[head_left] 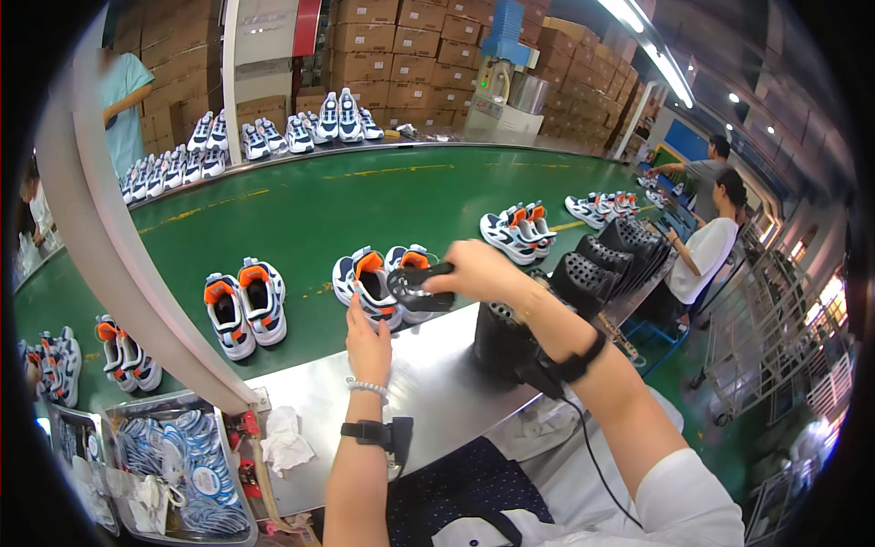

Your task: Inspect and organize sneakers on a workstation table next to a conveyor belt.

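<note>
My right hand [488,273] grips a black perforated piece [421,284], flat and shaped like an insole, above a pair of white, navy and orange sneakers. The left sneaker [366,264] of that pair has its orange-lined opening upward. My left hand [367,342] holds its near side, fingers and thumb against the shoe. Partly behind the black piece is the other sneaker [408,259]. Stacks of similar black perforated pieces [583,276] stand right of my right hand, by a black holder [499,346] under my forearm.
More sneakers [244,308] stand in pairs along the green conveyor belt [301,219]. A metal ledge [428,365] borders it. Near left are a white post [118,237] and a clear bin [182,465] of blue-white pieces. Co-workers [711,246] are at the right; cartons [365,66] stack behind.
</note>
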`<act>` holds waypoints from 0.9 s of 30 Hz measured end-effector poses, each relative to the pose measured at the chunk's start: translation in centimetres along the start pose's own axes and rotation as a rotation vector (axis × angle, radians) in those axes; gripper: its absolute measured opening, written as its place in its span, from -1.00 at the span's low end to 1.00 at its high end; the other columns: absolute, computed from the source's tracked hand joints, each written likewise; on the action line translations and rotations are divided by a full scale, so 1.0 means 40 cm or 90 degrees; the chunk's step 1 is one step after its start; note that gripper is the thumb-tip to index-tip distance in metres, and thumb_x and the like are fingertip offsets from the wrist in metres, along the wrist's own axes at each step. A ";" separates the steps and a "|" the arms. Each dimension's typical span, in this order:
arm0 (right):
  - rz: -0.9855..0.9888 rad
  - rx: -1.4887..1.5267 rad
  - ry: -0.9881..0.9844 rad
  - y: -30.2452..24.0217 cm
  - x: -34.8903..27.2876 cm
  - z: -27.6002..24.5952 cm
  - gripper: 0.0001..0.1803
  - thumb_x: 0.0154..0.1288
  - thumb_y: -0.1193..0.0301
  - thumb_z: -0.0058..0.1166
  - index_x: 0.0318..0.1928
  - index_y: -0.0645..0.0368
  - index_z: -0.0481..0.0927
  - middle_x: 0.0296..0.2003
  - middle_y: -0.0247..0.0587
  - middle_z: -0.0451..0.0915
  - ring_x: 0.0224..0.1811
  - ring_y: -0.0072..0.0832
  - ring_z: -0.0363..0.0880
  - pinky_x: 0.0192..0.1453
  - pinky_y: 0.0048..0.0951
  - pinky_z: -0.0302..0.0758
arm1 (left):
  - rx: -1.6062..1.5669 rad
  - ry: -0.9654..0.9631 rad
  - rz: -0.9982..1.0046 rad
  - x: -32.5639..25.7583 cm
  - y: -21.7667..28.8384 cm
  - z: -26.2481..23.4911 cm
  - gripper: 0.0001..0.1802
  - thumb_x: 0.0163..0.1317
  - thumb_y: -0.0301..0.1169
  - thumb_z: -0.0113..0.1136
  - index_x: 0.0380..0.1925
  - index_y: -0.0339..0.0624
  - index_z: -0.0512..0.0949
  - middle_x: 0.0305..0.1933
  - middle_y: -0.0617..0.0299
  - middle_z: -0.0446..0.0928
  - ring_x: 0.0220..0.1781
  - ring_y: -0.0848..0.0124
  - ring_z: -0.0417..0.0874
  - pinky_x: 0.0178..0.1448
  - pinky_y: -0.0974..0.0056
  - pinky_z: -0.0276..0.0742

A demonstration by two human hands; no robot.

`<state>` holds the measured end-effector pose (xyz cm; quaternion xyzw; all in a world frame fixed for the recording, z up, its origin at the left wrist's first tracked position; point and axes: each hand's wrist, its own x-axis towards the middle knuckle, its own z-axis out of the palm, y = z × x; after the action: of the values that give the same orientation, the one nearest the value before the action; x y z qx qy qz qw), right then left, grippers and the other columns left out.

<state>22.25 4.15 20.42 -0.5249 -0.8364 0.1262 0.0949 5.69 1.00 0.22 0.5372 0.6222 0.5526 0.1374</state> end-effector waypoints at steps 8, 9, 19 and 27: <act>0.090 0.060 -0.050 -0.016 0.290 0.239 -0.57 -0.02 0.07 0.33 -0.58 0.24 0.65 -0.63 -0.11 0.62 -0.59 -0.35 0.62 -0.43 -0.36 0.56 | -0.012 0.015 -0.021 0.009 -0.018 0.006 -0.24 0.12 -0.48 0.18 0.33 -0.19 0.10 0.27 -0.16 0.32 0.13 -0.16 0.48 0.15 -0.03 0.43; 0.088 0.047 0.001 -0.028 0.292 0.275 -0.60 -0.02 0.09 0.31 -0.53 0.23 0.67 -0.58 -0.07 0.65 -0.52 -0.29 0.67 -0.36 -0.34 0.59 | -0.014 0.012 -0.020 0.011 -0.018 0.005 -0.24 0.12 -0.48 0.18 0.33 -0.19 0.10 0.27 -0.16 0.32 0.13 -0.16 0.48 0.15 -0.03 0.43; 0.053 -0.011 -0.063 -0.063 0.305 0.394 -0.65 0.07 0.12 0.10 -0.41 0.16 0.71 -0.40 -0.04 0.69 -0.30 -0.20 0.69 -0.18 -0.23 0.58 | 0.020 0.037 -0.002 -0.004 -0.028 0.004 -0.45 0.14 -0.50 0.11 0.18 -0.17 0.30 0.30 -0.22 0.27 0.23 -0.14 0.40 0.24 0.02 0.37; -0.030 -0.060 -0.123 -0.092 0.353 0.421 -0.69 0.12 0.20 0.11 -0.36 0.21 0.70 -0.33 -0.02 0.68 -0.25 -0.16 0.68 -0.15 -0.19 0.57 | 0.023 -0.026 -0.098 0.009 -0.028 -0.029 -0.58 0.15 -0.45 0.13 0.06 -0.20 0.44 0.35 -0.28 0.22 0.26 -0.15 0.38 0.27 0.03 0.35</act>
<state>8.11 13.48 5.94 -0.4945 -0.8586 0.1346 -0.0076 4.07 0.88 -0.15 0.5015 0.6686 0.5178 0.1823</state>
